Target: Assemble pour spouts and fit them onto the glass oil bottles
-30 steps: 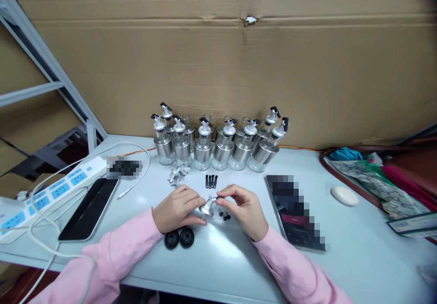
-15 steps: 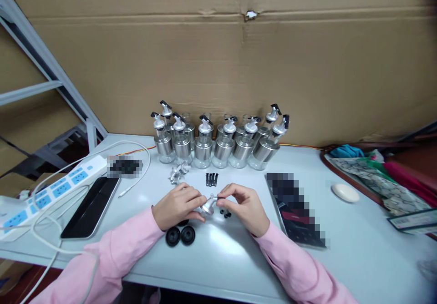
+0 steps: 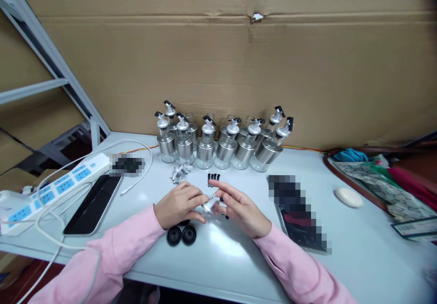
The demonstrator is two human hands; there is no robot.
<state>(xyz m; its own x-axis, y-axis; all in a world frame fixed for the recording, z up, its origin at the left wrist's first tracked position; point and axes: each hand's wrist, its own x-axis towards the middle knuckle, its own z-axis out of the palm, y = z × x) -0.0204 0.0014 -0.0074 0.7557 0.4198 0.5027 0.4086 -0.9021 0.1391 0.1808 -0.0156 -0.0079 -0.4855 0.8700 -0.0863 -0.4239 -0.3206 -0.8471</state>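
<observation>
My left hand (image 3: pixel 179 205) is closed around a small silver pourer cap (image 3: pixel 209 206), held just above the white table (image 3: pixel 239 258). My right hand (image 3: pixel 239 209) has its fingers stretched out toward a row of small black pins (image 3: pixel 213 177) lying on the table; it touches the cap's right side. Two black round rubber stoppers (image 3: pixel 181 235) lie near my left wrist. A few tiny black bits (image 3: pixel 225 215) sit under my right hand. More silver caps (image 3: pixel 180 173) lie beyond my left hand. Several glass bottles with steel sleeves and pourers (image 3: pixel 221 144) stand in a row behind.
A white power strip (image 3: pixel 54 186) with cables and a black phone (image 3: pixel 94 202) lie at the left. A dark tablet-like item (image 3: pixel 300 217) lies right of my hands, a white oval object (image 3: pixel 348 197) beyond it. Cardboard sheets form the back wall. A metal rack stands far left.
My right hand has opened from a pinch at the cap's spout and its fingers now reach forward toward the black pins. The left hand keeps holding the cap.
</observation>
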